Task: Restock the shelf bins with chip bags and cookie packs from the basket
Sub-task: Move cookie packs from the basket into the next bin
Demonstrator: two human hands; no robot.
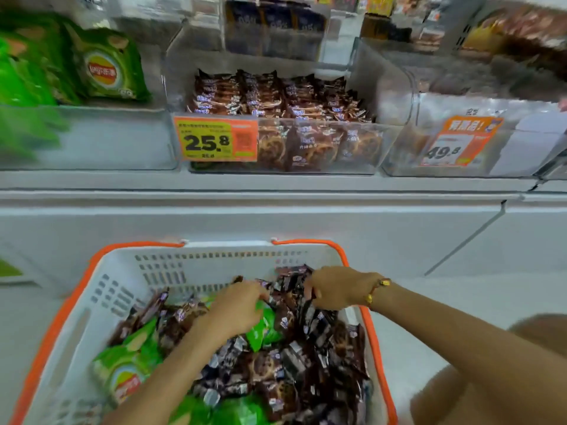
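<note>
A white basket [190,271] with orange handles stands below the shelf, full of brown cookie packs [276,372] and green chip bags [129,360]. My left hand [236,308] reaches into the pile at the far side, fingers curled on brown cookie packs there. My right hand [337,289] is beside it, fingers pinching brown cookie packs near the basket's far right corner. On the shelf, a clear bin [306,142] with a 25.8 price tag holds rows of the same brown cookie packs. A clear bin [92,136] to its left holds green chip bags [107,69].
A third clear bin [466,142] with a 49.8 tag sits on the right. More packaged goods fill bins on the shelf behind. A white shelf front [276,222] runs between the bins and the basket. A light floor shows at right.
</note>
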